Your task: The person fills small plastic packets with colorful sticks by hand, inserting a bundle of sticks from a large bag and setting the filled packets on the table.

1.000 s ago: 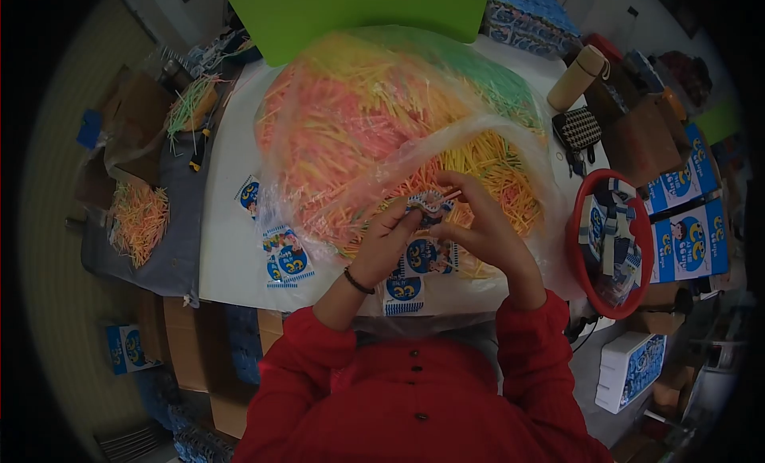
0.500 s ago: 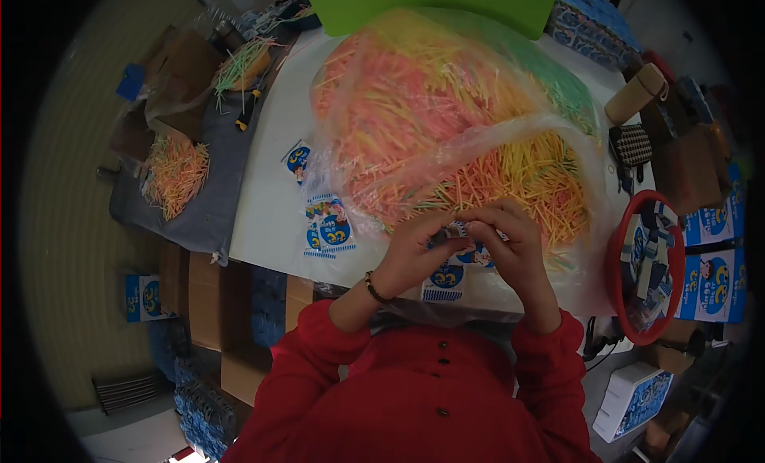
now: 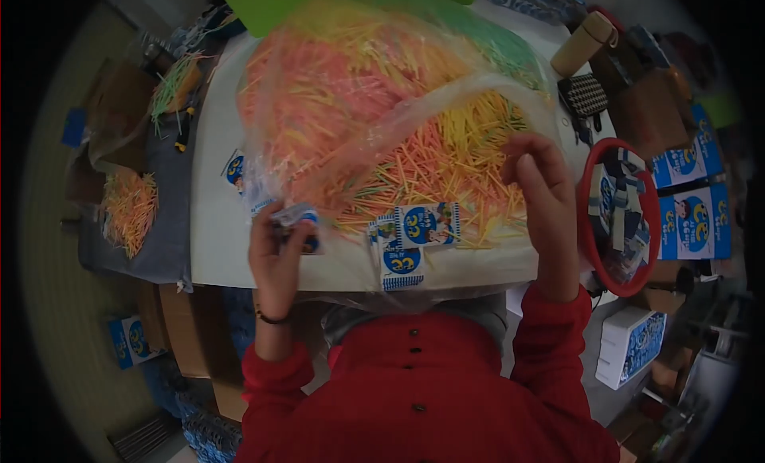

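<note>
My left hand [image 3: 275, 260], a dark bracelet on its wrist, is closed on a small blue and white packet [image 3: 308, 232] at the table's left front. My right hand [image 3: 546, 192] is raised over the right side of the stick pile, fingers apart and curved, with nothing seen in it. A big clear plastic bag [image 3: 470, 82] lies open around a heap of pink, yellow and green sticks [image 3: 414, 164]. Between my hands, more blue and white packets [image 3: 428, 225] overlap at the front of the heap.
At the right stands a red basket [image 3: 586, 224] of packets, with a patterned pouch [image 3: 584, 95] and a tan bottle [image 3: 584, 45] behind it. Loose sticks [image 3: 130, 212] lie on a grey surface at far left. A green panel [image 3: 271, 5] is at the back.
My hands have moved apart: the left went left and now holds a packet there, the right went up and right and opened. The view has shifted, so the table appears further left.
</note>
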The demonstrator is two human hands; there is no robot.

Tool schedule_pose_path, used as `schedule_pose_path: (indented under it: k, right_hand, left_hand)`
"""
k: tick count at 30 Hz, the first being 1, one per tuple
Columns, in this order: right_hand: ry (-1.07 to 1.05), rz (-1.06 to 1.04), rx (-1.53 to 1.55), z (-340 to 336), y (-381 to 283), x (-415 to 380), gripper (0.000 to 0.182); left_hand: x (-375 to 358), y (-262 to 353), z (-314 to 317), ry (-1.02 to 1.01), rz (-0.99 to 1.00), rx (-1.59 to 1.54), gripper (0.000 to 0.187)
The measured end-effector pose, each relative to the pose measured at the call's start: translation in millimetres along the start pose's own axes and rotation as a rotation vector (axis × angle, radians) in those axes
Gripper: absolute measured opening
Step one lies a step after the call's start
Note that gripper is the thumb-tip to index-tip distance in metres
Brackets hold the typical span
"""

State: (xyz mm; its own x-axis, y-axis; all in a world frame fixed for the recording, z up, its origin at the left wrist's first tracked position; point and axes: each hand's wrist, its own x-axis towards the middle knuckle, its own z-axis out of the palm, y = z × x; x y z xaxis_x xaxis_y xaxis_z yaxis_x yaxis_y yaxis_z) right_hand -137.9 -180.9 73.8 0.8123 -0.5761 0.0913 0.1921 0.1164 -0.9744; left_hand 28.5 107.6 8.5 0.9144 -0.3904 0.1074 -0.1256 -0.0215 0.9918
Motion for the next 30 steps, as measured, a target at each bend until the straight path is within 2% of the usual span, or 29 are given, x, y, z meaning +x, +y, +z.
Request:
schedule_pose_path:
  k: [1,2,3,4,6,7,9,12,14,16,20,22,24,25,26,27,28,29,30]
  right_hand:
    - [0.095,-0.04,-0.125,-19,0,0,0.027]
    - [0.189,-0.081,-0.246,-37,3,-2,0.024]
    - [0.161,-0.121,-0.249,-46,8,-3,0.019]
    - [0.168,-0.123,-0.256,-55,10,-9,0.019]
    - [-0.082,-0.028,-0.861,-63,11,-22,0.022]
    - [-0.08,-0.023,-0.865,-64,15,-25,0.022]
    - [-0.387,-0.315,-1.334,-64,25,-27,0.032]
    - [-0.489,-0.293,-1.476,-46,32,-27,0.034]
    - [-0.498,-0.298,-1.456,-45,41,-20,0.031]
    - [-0.5,-0.307,-1.443,-48,51,-12,0.027]
    - [-0.417,-0.339,-1.372,-60,64,-6,0.022]
    - [-0.391,-0.356,-1.318,-65,71,-4,0.022]
    - [-0.302,-0.458,-1.082,-72,76,1,0.019]
    - [-0.3,-0.453,-1.08,-71,76,1,0.019]
    - [-0.178,-0.274,-0.892,-69,74,1,0.016]
    - [-0.056,-0.102,-0.701,-67,71,2,0.013]
    - [-0.052,-0.104,-0.7,-66,68,6,0.013]
    - [-0.017,-0.054,-0.735,-64,65,13,0.012]
    - [0.017,-0.007,-0.768,-61,63,18,0.014]
  left_hand:
    - [7,-9,-16,-0.016,-0.004,-0.015,0.036]
    - [14,-21,-32,0.03,-0.014,0.196,0.04]
    - [19,-19,-32,0.079,-0.021,0.409,0.043]
    - [20,-17,-28,0.072,-0.02,0.402,0.043]
    - [17,-7,-15,0.195,0.618,1.086,0.045]
    - [15,-5,-6,0.191,0.614,1.083,0.045]
    - [9,-1,20,-0.125,0.669,0.941,0.044]
    - [11,7,79,-0.445,0.673,0.762,0.04]
    - [13,5,109,-0.514,0.68,0.699,0.039]
    - [16,4,128,-0.654,0.58,0.857,0.034]
    - [27,-12,136,-0.661,0.589,0.824,0.03]
    - [34,-16,130,-0.647,0.554,0.643,0.028]
    - [41,-12,117,-0.616,0.51,0.63,0.026]
    - [44,-7,111,-0.583,0.469,0.609,0.024]
    - [46,-4,105,-0.587,0.469,0.608,0.024]
    - [46,-1,98,-0.539,0.271,0.513,0.022]
    - [45,1,92,-0.485,0.075,0.415,0.019]
    - [44,-2,87,-0.485,0.08,0.417,0.019]
    - [43,-7,83,-0.428,0.042,0.255,0.021]
